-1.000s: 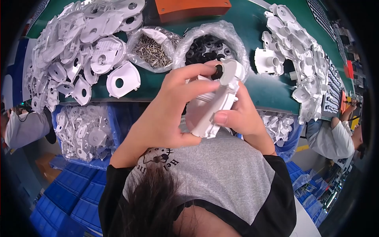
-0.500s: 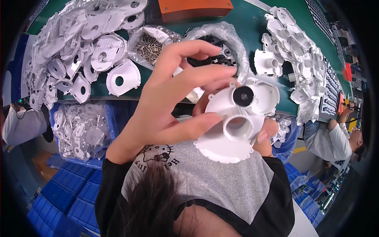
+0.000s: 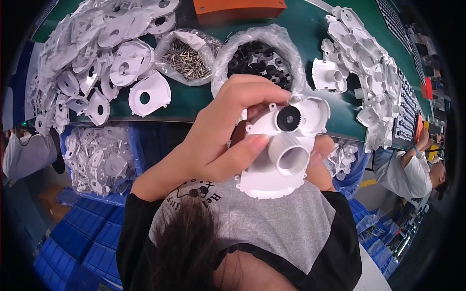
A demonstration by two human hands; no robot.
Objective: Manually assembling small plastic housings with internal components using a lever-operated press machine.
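Note:
A white plastic housing [image 3: 272, 182] with a short round tube is held up in front of my chest. On its upper part sits a black toothed gear [image 3: 288, 119]. My left hand [image 3: 228, 123] grips the housing from the left, thumb against the tube's side and fingers curled over the upper edge. From the right, my right hand [image 3: 318, 157] holds the housing's edge; most of its fingers are hidden behind the part. Beyond my hands, a clear bag of black gears [image 3: 262, 60] lies beside a bag of screws [image 3: 187, 60].
White flat covers [image 3: 116, 31] are heaped at the left of the green table [image 3: 189, 104], with a single cover [image 3: 149, 94] nearer. More white housings [image 3: 374, 80] pile up on the right. An orange block [image 3: 238, 10] stands behind. Blue bins [image 3: 92, 233] stand below; people work at both sides.
The housing has come slightly left and tilted, its tube turning more to the right. My left fingers, raised before, have lowered onto its upper edge near the gear.

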